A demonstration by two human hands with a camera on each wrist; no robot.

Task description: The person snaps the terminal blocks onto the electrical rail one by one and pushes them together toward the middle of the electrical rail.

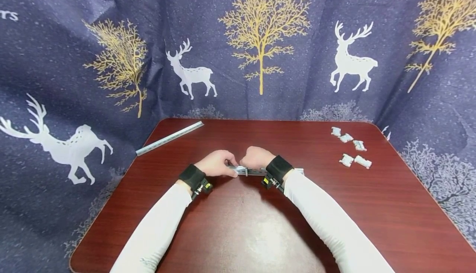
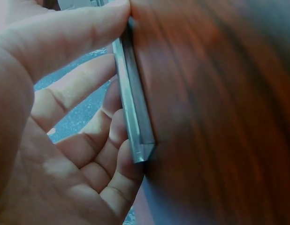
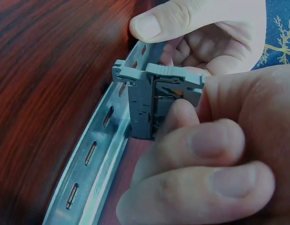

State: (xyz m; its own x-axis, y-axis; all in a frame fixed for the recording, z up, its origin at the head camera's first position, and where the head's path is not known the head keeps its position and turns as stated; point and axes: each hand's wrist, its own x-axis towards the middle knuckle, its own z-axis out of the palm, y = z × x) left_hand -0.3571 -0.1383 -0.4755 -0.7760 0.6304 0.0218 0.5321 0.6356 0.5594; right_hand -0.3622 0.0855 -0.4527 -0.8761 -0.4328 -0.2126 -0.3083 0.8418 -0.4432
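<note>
A slotted metal DIN rail (image 1: 256,172) lies across the middle of the table, under both hands. My left hand (image 1: 219,163) grips its left end, thumb along one edge and fingers along the other, as the left wrist view shows of the rail (image 2: 127,91). A grey terminal block (image 3: 141,103) stands crosswise at the rail in the right wrist view, close to the left thumb. My right hand (image 1: 257,157) holds this block with curled fingers (image 3: 213,140) against its side; the right thumb is hidden.
Another slotted metal rail (image 1: 169,138) lies slanted at the table's back left. Several pale terminal blocks (image 1: 346,160) are scattered at the back right. A dark curtain (image 1: 230,103) printed with deer and trees hangs behind the reddish-brown table (image 1: 208,231).
</note>
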